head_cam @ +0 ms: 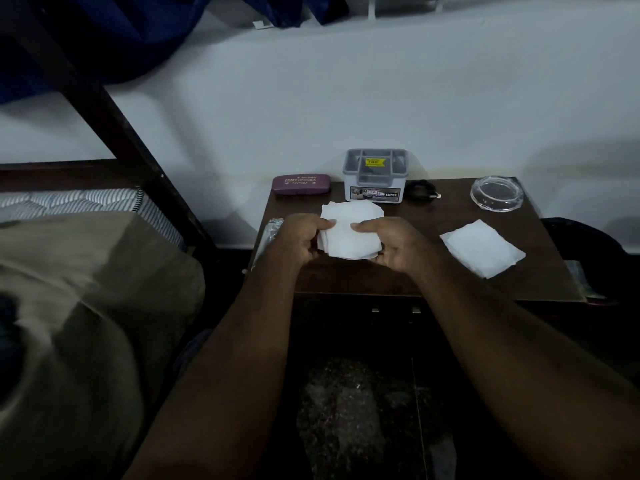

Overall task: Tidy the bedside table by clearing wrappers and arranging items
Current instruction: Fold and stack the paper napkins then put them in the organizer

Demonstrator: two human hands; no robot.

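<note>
Tissues (349, 237) in a white stack are held over the middle of the desk (398, 282), the left grip (300, 241) and right grip (393, 244) each pinching one side, probably to square the edges before laying it down.

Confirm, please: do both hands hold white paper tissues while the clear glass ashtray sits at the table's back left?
No: the head view shows the clear glass ashtray at the wooden table's back right. Left hand and right hand do hold white paper tissues.
</note>
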